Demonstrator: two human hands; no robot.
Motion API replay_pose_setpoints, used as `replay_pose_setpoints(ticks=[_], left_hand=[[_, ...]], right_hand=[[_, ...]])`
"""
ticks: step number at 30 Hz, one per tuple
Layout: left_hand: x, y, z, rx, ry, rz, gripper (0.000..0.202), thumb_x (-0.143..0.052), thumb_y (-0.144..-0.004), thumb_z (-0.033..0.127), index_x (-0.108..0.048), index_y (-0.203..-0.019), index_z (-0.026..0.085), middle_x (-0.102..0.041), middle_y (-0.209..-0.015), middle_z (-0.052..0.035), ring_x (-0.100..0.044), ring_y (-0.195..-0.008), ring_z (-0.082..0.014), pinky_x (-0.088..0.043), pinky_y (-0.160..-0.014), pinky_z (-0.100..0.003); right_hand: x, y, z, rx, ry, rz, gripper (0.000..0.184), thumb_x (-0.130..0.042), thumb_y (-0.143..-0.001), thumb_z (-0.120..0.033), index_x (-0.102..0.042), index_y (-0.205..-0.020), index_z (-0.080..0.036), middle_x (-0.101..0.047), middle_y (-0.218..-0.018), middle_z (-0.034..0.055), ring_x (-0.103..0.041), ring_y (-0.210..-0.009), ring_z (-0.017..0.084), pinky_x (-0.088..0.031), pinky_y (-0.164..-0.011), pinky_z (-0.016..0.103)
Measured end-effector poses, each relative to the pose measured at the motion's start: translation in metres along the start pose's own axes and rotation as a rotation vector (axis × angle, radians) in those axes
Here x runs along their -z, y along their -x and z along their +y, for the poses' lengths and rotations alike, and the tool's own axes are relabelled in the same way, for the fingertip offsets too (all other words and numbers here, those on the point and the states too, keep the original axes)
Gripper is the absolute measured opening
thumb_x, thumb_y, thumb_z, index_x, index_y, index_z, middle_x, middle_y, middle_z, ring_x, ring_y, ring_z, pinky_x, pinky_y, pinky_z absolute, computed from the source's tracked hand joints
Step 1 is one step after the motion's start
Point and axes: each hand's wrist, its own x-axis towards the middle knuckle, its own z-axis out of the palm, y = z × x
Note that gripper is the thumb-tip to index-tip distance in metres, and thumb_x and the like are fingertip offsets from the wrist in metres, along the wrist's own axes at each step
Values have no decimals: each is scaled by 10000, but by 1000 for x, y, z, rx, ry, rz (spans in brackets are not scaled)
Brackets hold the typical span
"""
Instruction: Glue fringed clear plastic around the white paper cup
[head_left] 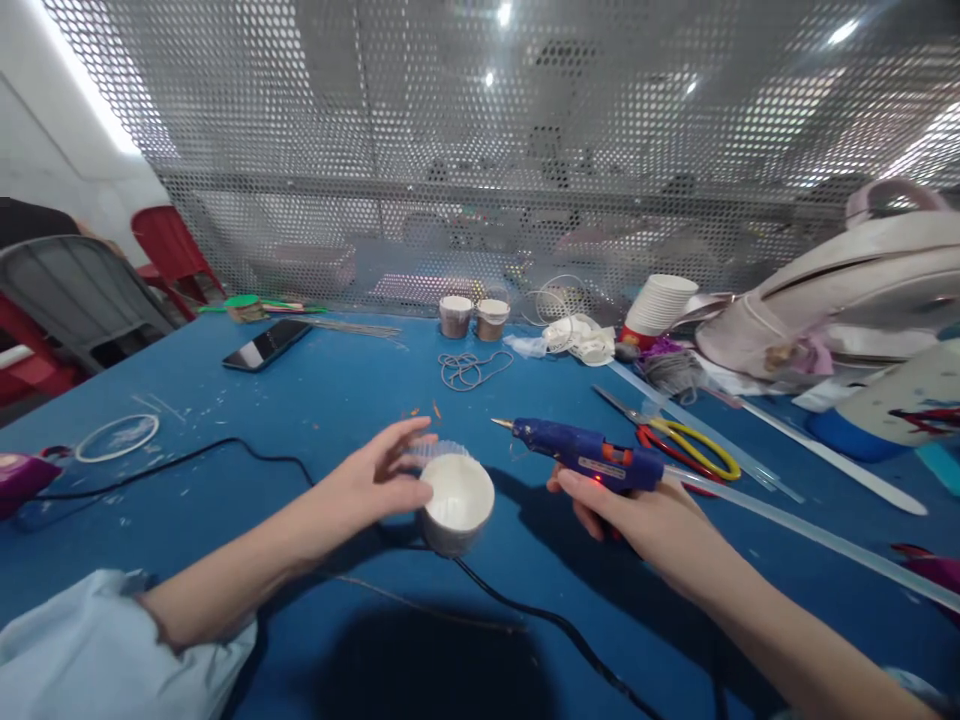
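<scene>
A small white cup (459, 495) with a greyish outer wall stands upright in front of me, its mouth facing up. A clear ridged strip (442, 449) shows behind its far rim. My left hand (390, 470) is at the cup's left side with fingers apart, the thumb at the rim and the fingertips near the strip. My right hand (619, 500) is wrapped round a blue hot glue gun (577, 447) with a small red light on. Its nozzle points left, a little beyond the cup and apart from it. A long translucent glue stick (810, 530) sticks out of its rear.
Scissors (679, 440) with red and yellow handles lie right of the gun. Farther back are two brown-sided cups (455, 318), grey cord (469, 372), stacked paper cups (660, 305) and a pale bag (832, 290). A phone (268, 345) lies back left. Black cable (547, 615) crosses near the cup.
</scene>
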Motion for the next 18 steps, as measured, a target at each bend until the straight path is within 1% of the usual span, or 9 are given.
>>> replay_pose_setpoints(ticks=[1, 2, 4, 6, 9, 12, 15, 18], left_hand=[[1, -4, 6, -22, -42, 14, 593, -685, -698, 325, -521, -1263, 252, -526, -1354, -101, -538, -1181, -274, -428, -970, -407], [1, -9, 12, -53, -120, 28, 513, -675, -703, 309, -575, -1201, 244, -569, -1298, -96, -555, -1144, -271, -441, -940, -395], [-1, -17, 22, -153, -338, 12, 353, -649, -717, 269, -659, -1067, 232, -620, -1189, -76, -565, -1088, -261, -434, -916, -380], [-5, -23, 27, -273, -512, -22, 243, -615, -733, 228, -699, -962, 226, -643, -1070, -58, -581, -996, -238, -433, -872, -358], [-11, -28, 25, -372, -625, -48, 192, -573, -747, 182, -707, -882, 208, -637, -940, -49, -586, -862, -203, -440, -776, -321], [-13, -30, 19, -384, -664, -44, 175, -544, -747, 141, -691, -824, 197, -636, -885, -45, -577, -847, -194, -426, -783, -312], [-13, -30, 18, -359, -673, -30, 172, -518, -748, 123, -663, -808, 194, -636, -878, -31, -565, -815, -175, -421, -756, -297], [-12, -29, 18, -350, -669, -17, 166, -508, -734, 97, -631, -804, 184, -624, -866, -16, -548, -798, -156, -414, -716, -270]], right_hand=[[3, 0, -1, 0, 26, -16, 521, -458, -852, -614, -652, -608, -197, -537, -469, -3, -532, -493, 149, -400, -488, 266], [6, -1, -3, -2, 49, -34, 544, -459, -845, -627, -618, -550, -198, -535, -466, 0, -529, -490, 146, -399, -488, 265], [12, -3, -5, -17, 73, -70, 577, -463, -831, -646, -565, -481, -199, -538, -460, 7, -523, -479, 142, -390, -475, 263], [17, -6, -8, -34, 71, -112, 555, -485, -817, -648, -586, -504, -202, -545, -450, 6, -520, -465, 140, -379, -450, 255], [25, -12, -12, -20, 81, -188, 477, -530, -803, -622, -661, -601, -210, -536, -426, -7, -507, -438, 135, -374, -419, 242], [33, -17, -22, -20, 150, -237, 459, -553, -788, -612, -672, -600, -212, -503, -398, -12, -470, -398, 126, -341, -380, 235], [38, -21, -33, -87, 202, -261, 434, -568, -775, -614, -699, -705, -206, -491, -427, -22, -442, -402, 116, -292, -357, 218], [40, -23, -39, -130, 245, -269, 425, -581, -771, -606, -701, -779, -199, -508, -476, -24, -431, -427, 107, -277, -369, 208]])
